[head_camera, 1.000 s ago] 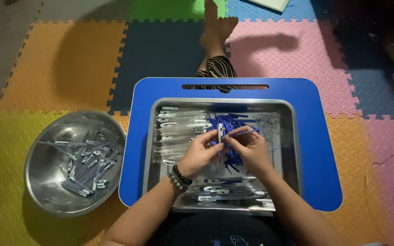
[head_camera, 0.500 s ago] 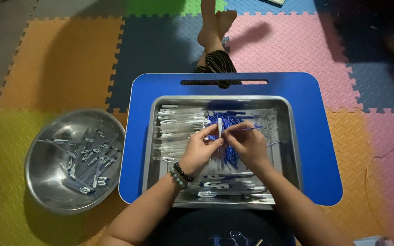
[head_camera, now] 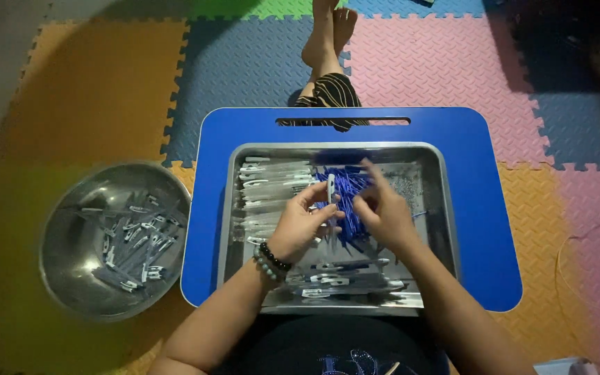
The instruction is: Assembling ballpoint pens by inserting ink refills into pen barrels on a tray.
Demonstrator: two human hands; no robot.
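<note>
My left hand (head_camera: pixel 303 228) holds a clear pen barrel (head_camera: pixel 330 187) upright between its fingertips over a steel tray (head_camera: pixel 446 229). My right hand (head_camera: pixel 381 212) hovers just to the right of it with fingers curled; whether it pinches anything I cannot tell. Under both hands lies a heap of blue pen refills (head_camera: pixel 348 191). A stack of clear pen barrels (head_camera: pixel 269 184) fills the tray's left part. Several assembled pens (head_camera: pixel 342 278) lie along the tray's near edge. A beaded bracelet sits on my left wrist.
The tray rests on a blue lap table (head_camera: pixel 487 208) over my legs. A round steel bowl (head_camera: pixel 71 208) with several finished pens (head_camera: pixel 133 243) stands on the floor to the left. Coloured foam mats cover the floor. My bare feet (head_camera: pixel 328 31) stick out beyond the table.
My right hand has let the thin blue refill go out of view and drawn a little away from the barrel. The left hand keeps the barrel upright.
</note>
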